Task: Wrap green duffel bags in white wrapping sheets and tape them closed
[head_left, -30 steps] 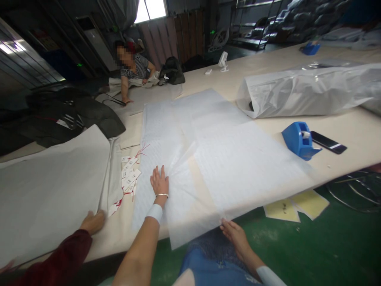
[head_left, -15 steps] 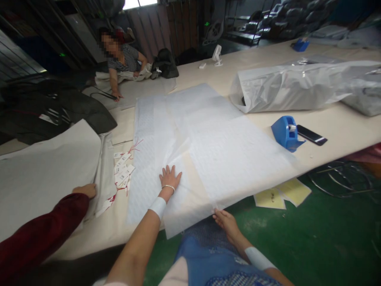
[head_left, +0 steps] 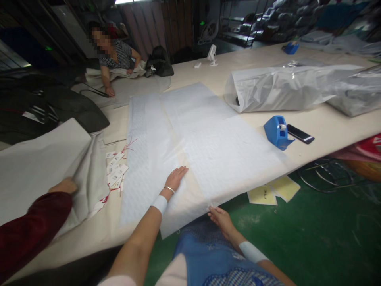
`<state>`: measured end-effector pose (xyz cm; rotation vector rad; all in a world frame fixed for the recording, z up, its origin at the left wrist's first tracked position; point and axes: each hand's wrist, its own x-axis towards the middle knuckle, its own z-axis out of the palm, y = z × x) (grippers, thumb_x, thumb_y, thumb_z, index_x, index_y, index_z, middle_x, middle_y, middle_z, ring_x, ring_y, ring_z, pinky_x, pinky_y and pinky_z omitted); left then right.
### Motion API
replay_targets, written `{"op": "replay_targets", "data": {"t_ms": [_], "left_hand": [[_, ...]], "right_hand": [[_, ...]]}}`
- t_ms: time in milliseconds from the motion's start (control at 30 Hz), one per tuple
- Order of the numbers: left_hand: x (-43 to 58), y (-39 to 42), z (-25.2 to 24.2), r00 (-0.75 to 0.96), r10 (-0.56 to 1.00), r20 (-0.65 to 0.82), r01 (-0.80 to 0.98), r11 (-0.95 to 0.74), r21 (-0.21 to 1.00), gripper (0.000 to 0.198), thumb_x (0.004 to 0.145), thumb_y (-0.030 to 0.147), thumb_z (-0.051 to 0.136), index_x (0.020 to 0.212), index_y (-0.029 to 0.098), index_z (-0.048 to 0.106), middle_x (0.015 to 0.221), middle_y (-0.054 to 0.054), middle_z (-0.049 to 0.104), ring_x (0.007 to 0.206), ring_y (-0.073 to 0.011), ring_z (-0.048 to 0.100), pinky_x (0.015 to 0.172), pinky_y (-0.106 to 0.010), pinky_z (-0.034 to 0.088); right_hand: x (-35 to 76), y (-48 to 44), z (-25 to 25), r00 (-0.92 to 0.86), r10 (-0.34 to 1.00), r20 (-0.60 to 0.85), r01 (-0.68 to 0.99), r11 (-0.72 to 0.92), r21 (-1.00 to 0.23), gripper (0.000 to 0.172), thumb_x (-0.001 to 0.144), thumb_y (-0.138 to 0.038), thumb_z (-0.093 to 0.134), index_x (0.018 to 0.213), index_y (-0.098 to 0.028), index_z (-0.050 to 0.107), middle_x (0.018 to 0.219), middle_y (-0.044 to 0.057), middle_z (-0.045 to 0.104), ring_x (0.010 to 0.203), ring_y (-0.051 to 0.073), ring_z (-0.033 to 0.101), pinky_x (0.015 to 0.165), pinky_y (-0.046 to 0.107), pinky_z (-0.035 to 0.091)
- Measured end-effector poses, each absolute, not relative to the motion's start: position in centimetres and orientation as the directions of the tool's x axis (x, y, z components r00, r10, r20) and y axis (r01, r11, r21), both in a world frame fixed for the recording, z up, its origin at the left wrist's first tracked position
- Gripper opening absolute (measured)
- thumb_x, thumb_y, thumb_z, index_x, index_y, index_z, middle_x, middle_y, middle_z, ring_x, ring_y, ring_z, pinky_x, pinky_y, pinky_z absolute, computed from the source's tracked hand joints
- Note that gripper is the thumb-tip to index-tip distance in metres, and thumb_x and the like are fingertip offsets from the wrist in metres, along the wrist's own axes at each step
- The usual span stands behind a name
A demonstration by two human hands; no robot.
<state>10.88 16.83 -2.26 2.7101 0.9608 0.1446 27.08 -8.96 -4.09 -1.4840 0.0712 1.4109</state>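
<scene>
A large translucent white plastic sheet or bag [head_left: 220, 139] lies spread over the table, its near edge hanging past the table's front. My left hand [head_left: 176, 178] rests flat on it, fingers stretched out toward the right. At the front edge, my right hand [head_left: 219, 217] pinches the rim of the plastic between thumb and fingers. Just left of the plastic lie several white paper tags [head_left: 117, 169] with red strings. Whether the plastic is a single sheet or layered, I cannot tell.
A blue tape dispenser [head_left: 276, 133] and a phone [head_left: 300, 134] lie to the right, below a filled clear plastic bag [head_left: 276, 89]. A co-worker's red sleeve [head_left: 35, 230] reaches over grey plastic at left. Another person [head_left: 117, 55] works across the table [head_left: 196, 75] beside dark bags.
My left hand has turned and slid right across the plastic. My right hand keeps its pinch on the edge. The co-worker's hand at left has moved left, and the view has shifted slightly.
</scene>
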Motion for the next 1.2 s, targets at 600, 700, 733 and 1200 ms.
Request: {"op": "replay_targets", "data": {"t_ms": [600,700,733,1200], "left_hand": [[14.9,12.6,-1.5,0.602,0.798,-0.030,0.785,-0.585,0.203,0.060,0.095,0.053,0.041,0.149,0.029,0.033,0.160,-0.010,0.016,0.148,-0.0339,0.009,0.116,-0.062,0.002],[15.1,12.6,-1.4,0.600,0.799,-0.035,0.790,-0.585,0.185,0.060,0.095,0.053,0.041,0.149,0.029,0.032,0.160,-0.009,0.017,0.148,-0.0336,0.010,0.116,-0.062,0.003],[15.1,12.6,-1.4,0.600,0.799,-0.037,0.791,-0.586,0.176,0.060,0.095,0.053,0.041,0.149,0.030,0.032,0.160,-0.009,0.017,0.148,-0.0334,0.010,0.116,-0.062,0.004],[15.1,13.3,-3.8,0.635,0.770,0.062,0.770,-0.637,0.031,0.056,0.093,0.046,0.034,0.145,0.027,0.041,0.158,-0.008,0.025,0.147,-0.0306,0.018,0.115,-0.060,0.015]], "right_hand": [[28.6,-9.8,-4.6,0.184,0.628,-0.756,-0.565,-0.562,-0.605,0.039,0.066,-0.046,0.082,0.089,-0.015,0.074,0.100,0.009,0.073,0.078,0.013,0.067,0.069,0.020,0.053],[29.6,-10.0,-4.6,0.111,0.631,-0.768,-0.514,-0.625,-0.588,0.040,0.066,-0.047,0.081,0.091,-0.017,0.074,0.102,0.010,0.073,0.080,0.014,0.068,0.071,0.021,0.053],[30.1,-10.1,-4.4,0.092,0.629,-0.772,-0.486,-0.648,-0.586,0.040,0.066,-0.047,0.082,0.091,-0.017,0.074,0.100,0.010,0.074,0.079,0.015,0.068,0.069,0.022,0.053],[68.4,-3.5,8.2,0.855,0.513,0.079,0.366,-0.487,-0.793,0.039,0.079,-0.044,0.063,0.109,-0.021,0.071,0.128,0.009,0.062,0.120,0.028,0.052,0.107,0.044,0.036]]}}
